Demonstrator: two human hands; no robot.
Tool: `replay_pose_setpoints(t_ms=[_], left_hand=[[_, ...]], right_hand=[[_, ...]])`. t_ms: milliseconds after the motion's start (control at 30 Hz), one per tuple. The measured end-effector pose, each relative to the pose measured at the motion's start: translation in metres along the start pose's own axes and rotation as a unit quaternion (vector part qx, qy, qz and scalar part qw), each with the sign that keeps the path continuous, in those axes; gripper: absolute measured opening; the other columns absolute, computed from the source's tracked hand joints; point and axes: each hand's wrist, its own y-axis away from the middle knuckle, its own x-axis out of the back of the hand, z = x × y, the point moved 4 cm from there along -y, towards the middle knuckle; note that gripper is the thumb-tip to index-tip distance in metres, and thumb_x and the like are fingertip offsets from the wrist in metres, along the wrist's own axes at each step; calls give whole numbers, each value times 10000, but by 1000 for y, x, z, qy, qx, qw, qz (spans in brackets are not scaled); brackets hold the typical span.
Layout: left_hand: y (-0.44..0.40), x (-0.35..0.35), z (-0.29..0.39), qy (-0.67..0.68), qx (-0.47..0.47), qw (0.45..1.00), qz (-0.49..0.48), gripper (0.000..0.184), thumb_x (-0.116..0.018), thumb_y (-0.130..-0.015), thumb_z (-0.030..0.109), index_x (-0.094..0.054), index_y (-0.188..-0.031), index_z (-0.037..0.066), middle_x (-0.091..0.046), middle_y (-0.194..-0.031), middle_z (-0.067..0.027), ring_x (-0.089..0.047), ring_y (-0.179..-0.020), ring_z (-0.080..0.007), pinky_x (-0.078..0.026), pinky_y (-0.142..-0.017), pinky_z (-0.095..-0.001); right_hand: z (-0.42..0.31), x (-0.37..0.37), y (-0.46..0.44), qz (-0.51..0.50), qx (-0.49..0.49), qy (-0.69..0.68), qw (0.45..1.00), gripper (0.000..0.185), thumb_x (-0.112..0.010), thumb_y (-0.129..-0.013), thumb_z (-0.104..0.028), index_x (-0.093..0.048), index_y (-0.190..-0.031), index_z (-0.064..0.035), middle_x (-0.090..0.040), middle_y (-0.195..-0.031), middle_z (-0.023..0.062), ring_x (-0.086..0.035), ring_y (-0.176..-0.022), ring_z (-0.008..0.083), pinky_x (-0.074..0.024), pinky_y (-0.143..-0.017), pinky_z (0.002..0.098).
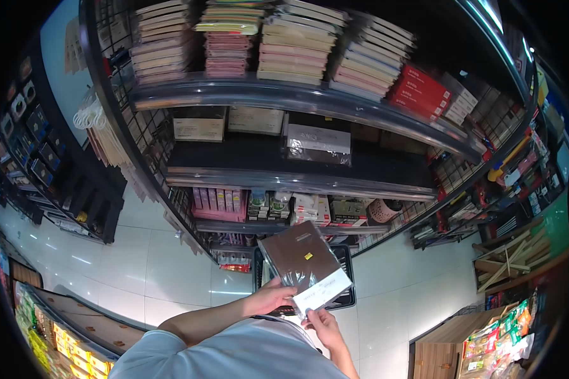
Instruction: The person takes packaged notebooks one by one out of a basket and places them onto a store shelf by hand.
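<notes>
A brown notebook (300, 256) in clear plastic wrap, with a white paper band and a small yellow sticker, is held tilted in front of my body. My left hand (270, 299) grips its left edge near the bottom. At the lower corner, by the white band, the fingers of my right hand (323, 328) are closed on the same notebook. Beneath it is a black basket (346, 268), mostly hidden by the notebook. On the shelf ahead lies a similar wrapped dark notebook (318, 142) with a pale band.
A shelf rack (297, 180) stands in front, its upper level carrying stacks of notebooks (297, 44) and red boxes (420, 93). Lower down are small boxed goods (310, 208). Tiled floor (152, 265) runs along both sides. Snack packets (499, 335) sit at the lower right.
</notes>
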Motion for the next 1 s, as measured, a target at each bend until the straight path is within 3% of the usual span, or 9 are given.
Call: replay_pose_setpoints(t_ms=[67, 133, 200, 267, 333, 433, 533, 800, 1000], left_hand=[[7, 2, 7, -61, -24, 998, -23, 429, -608, -980, 88, -447, -1376, 52, -602, -1271, -95, -611, -1149, -193, -520, -972, -394], [13, -2, 15, -114, -25, 992, -55, 451, -615, -968, 69, -439, -1381, 35, -596, -1276, -85, -591, -1152, -162, -503, -983, -357], [23, -14, 33, -172, -54, 982, -63, 465, -629, -959, 83, -439, -1380, 29, -595, -1273, -74, -587, -1139, -149, -494, -979, -337], [27, -24, 54, -225, -85, 968, -75, 480, -642, -939, 89, -449, -1374, 21, -595, -1261, -54, -581, -1112, -127, -481, -970, -311], [26, -26, 72, -243, -96, 959, -110, 504, -633, -926, 56, -449, -1394, 25, -596, -1300, -65, -571, -1174, -143, -460, -1018, -324], [36, -43, 108, -264, -95, 952, -125, 553, -611, -902, 16, -429, -1424, 28, -589, -1335, -70, -561, -1211, -149, -440, -1049, -331], [41, -61, 141, -297, -125, 936, -140, 597, -606, -882, 6, -404, -1444, 26, -583, -1341, -67, -554, -1216, -147, -429, -1059, -335], [14, -91, 223, -370, -222, 901, -44, 700, -586, -875, 1, -289, -1509, 5, -531, -1377, -105, -534, -1241, -171, -458, -1036, -341], [-37, -90, 293, -403, -263, 874, 71, 809, -648, -850, 53, -226, -1539, 7, -650, -1168, -143, -639, -967, -217, -518, -844, -367]], right_hand=[[-20, 14, 14, -44, -30, 116, 992, 349, -575, -1034, -306, -696, -890, -12, -696, -841, 65, -651, -805, 123, -510, -700, 271], [-28, 44, 26, 37, -55, 157, 985, 377, -576, -1030, -327, -695, -870, -7, -679, -760, 57, -634, -753, 110, -500, -691, 263], [-57, 71, 41, 234, -26, 189, 953, 382, -560, -1034, -311, -694, -862, 3, -666, -716, 51, -630, -721, 105, -492, -683, 256], [-88, 84, 43, 343, 122, 109, 925, 335, -539, -1041, -280, -687, -964, 11, -673, -802, 60, -648, -793, 126, -507, -727, 266], [-139, 56, 37, 383, 244, 135, 881, 325, -518, -1045, -258, -646, -1122, 31, -687, -973, 94, -655, -890, 153, -518, -803, 292], [-173, 34, 4, 277, 267, 171, 907, 357, -581, -1013, -228, -598, -1232, 53, -674, -1119, 104, -625, -1019, 147, -488, -913, 289], [-198, -2, -20, 124, 263, 96, 952, 348, -596, -997, -171, -585, -1261, 57, -681, -1136, 97, -619, -1027, 130, -473, -920, 274], [-268, -8, -72, 160, 331, 145, 919, 298, -648, -966, -170, -624, -1181, 34, -689, -1031, 53, -605, -928, 97, -488, -827, 270], [-339, 9, -133, 166, 400, 140, 890, 327, -700, -930, -240, -658, -1083, 46, -695, -928, 58, -595, -835, 102, -486, -770, 280]])
